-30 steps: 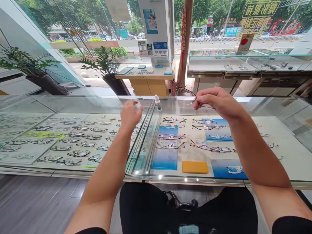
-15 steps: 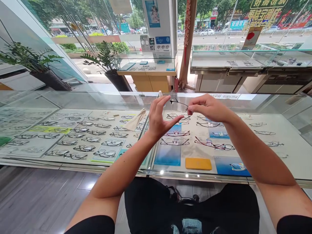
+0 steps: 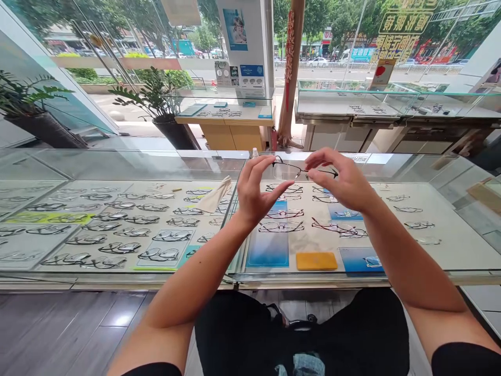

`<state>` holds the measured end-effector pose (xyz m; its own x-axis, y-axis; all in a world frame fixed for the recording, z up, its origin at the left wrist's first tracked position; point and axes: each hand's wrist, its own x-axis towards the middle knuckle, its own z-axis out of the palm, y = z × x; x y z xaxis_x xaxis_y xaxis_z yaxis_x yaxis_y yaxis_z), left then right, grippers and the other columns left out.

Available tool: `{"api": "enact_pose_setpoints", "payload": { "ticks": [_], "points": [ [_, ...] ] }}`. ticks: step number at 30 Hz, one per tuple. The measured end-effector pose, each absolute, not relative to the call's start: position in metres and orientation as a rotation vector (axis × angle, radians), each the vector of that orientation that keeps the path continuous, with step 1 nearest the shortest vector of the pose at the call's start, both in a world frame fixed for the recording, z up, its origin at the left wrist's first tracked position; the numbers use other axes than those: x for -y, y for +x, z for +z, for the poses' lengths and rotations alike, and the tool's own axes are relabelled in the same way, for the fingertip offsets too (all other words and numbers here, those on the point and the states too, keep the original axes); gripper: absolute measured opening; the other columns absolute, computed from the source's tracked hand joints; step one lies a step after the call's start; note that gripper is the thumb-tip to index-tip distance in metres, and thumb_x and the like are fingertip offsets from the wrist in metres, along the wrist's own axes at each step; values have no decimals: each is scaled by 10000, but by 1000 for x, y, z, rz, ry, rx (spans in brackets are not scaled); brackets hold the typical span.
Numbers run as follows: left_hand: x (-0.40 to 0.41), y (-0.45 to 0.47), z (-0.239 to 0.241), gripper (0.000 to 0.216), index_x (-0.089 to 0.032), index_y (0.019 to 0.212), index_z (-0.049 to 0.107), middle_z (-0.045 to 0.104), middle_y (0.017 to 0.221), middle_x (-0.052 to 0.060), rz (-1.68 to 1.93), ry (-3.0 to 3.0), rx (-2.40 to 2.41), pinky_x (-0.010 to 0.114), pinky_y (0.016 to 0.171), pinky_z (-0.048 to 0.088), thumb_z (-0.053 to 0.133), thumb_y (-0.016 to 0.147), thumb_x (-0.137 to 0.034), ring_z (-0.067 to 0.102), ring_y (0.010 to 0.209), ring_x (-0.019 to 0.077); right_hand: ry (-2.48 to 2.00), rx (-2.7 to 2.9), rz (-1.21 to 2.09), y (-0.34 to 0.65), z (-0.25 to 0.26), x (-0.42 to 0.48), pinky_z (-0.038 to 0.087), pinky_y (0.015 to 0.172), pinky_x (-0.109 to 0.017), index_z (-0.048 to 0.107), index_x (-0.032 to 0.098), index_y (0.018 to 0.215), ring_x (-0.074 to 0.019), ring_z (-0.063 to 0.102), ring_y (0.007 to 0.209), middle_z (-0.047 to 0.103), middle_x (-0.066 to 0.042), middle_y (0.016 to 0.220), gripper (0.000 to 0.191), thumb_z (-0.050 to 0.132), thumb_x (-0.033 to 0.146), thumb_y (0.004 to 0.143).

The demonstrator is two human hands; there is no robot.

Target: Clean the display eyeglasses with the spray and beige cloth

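- Since the earlier frame, the left hand [image 3: 256,190] has come off the cloth [image 3: 214,198] on the left of the bench and now stands beside the spectacles [image 3: 299,169]; the cloth lies slack on the glass, near the seam between the two glass cases.
- Right hand [image 3: 340,177]: raised above the bench, fingers pinched on the spectacles at the bridge and right lens.
- Left hand: fingers and thumb spread in a wide curve, thumb tip just under the left lens, fingertips at its outer edge. Whether they touch the frame cannot be told.
- Spectacles: thin dark frame, held in the air above the far part of the glass top [image 3: 430,261], roughly level, clear of the glass.
- Small bottle [image 3: 255,153]: upright at the far edge of the bench, just behind the left hand's fingertips.
- Bench edges: near edge runs across the view just above the person's lap; a metal seam divides the left case from the right, passing under the left forearm.
- Under the glass: rows of display frames [image 3: 117,230] on the left, further frames, blue cards and an orange pad [image 3: 316,260] on the right, all sealed below the top.
- Open room: bare glass surface to the right of the right forearm and to the left of the cloth.
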<state>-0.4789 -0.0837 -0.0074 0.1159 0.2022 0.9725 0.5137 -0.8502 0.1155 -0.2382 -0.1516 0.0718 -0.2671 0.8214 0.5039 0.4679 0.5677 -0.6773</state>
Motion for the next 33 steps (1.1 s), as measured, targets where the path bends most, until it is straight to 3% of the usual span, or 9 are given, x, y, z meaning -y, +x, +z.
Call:
{"api": "enact_pose_setpoints", "payload": {
  "ticks": [4, 9, 13, 18, 28, 33],
  "points": [
    [84, -482, -2, 597, -247, 1373, 675, 793, 1270, 104, -1864, -2071, 737, 428, 980, 646, 890, 937, -594, 755, 1194, 276, -982, 1765, 166, -234, 52, 161, 532, 1144, -530, 692, 313, 1348, -321, 695, 1272, 757, -86, 1354, 431, 789, 460, 954],
    [84, -481, 3, 569, -244, 1321, 695, 781, 1180, 85, -1982, -1947, 704, 392, 856, 627, 900, 925, -596, 741, 1077, 250, -931, 1675, -228, -234, 20, 154, 567, 1129, -611, 574, 322, 1502, -366, 687, 1300, 717, -106, 1405, 686, 851, 524, 907],
    [86, -479, 5, 569, -251, 1298, 708, 777, 1136, 72, -2004, -1916, 712, 383, 809, 603, 906, 910, -616, 726, 991, 235, -910, 1624, -335, -239, 12, 150, 635, 1006, -569, 587, 310, 1470, -332, 740, 1181, 748, -103, 1341, 606, 831, 536, 963],
    [87, -479, 5, 546, -262, 1281, 731, 773, 1102, 63, -2024, -1956, 710, 377, 788, 578, 928, 894, -593, 702, 932, 222, -980, 1568, -238, -246, 12, 153, 648, 904, -498, 644, 303, 1363, -286, 765, 1054, 775, -81, 1229, 444, 779, 543, 1015],
    [86, -478, -1, 534, -265, 1228, 717, 771, 1082, 51, -2019, -2009, 847, 395, 761, 572, 898, 903, -648, 708, 948, 221, -1018, 1556, -125, -243, 12, 151, 650, 886, -471, 687, 288, 1313, -269, 772, 1023, 793, -68, 1171, 424, 792, 556, 1001],
    [71, -479, 42, 566, -287, 1224, 706, 744, 1095, 50, -1987, -2076, 877, 406, 778, 583, 905, 874, -685, 725, 990, 240, -986, 1605, -173, -230, 53, 134, 668, 896, -489, 697, 307, 1334, -298, 789, 1075, 809, -82, 1190, 454, 797, 588, 992]
  ]
}}
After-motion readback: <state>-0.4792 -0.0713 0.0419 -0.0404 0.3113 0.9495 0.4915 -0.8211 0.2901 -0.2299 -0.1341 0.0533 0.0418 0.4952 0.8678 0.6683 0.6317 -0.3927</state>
